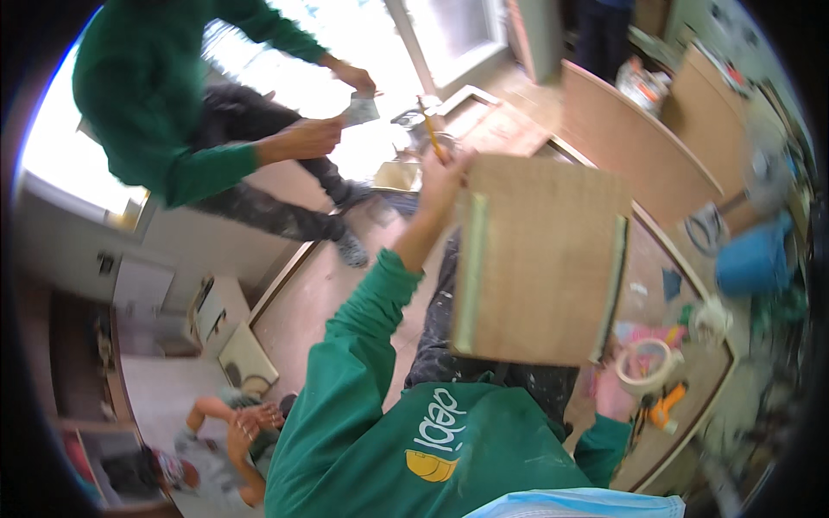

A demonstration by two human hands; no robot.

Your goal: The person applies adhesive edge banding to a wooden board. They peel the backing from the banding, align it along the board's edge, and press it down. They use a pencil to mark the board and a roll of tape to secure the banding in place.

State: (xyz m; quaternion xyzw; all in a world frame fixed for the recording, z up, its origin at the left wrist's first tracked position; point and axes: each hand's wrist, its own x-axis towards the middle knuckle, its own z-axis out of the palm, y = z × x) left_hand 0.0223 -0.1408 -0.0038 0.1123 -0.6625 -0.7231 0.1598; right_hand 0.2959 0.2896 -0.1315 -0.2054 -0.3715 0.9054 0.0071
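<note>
A flat, light-brown wooden board [544, 259] is held up in front of my body, with a pale green strip along its left edge and a darker edge strip on its right. My left hand [445, 180] grips the upper left corner, and a yellow pencil [429, 125] sticks up from the same fingers. At the lower right corner my right hand [611, 384] holds the board, its fingers partly hidden. Right beside that hand is a roll of cream tape [648, 366]; whether it touches the hand I cannot tell.
A co-worker in a green top [147, 104] stands far left, holding a small flat grey piece [361, 110]. Another person [216, 457] sits low at left. At right are a blue bucket [753, 259], an orange tool [667, 406] and curved wooden panels [635, 129].
</note>
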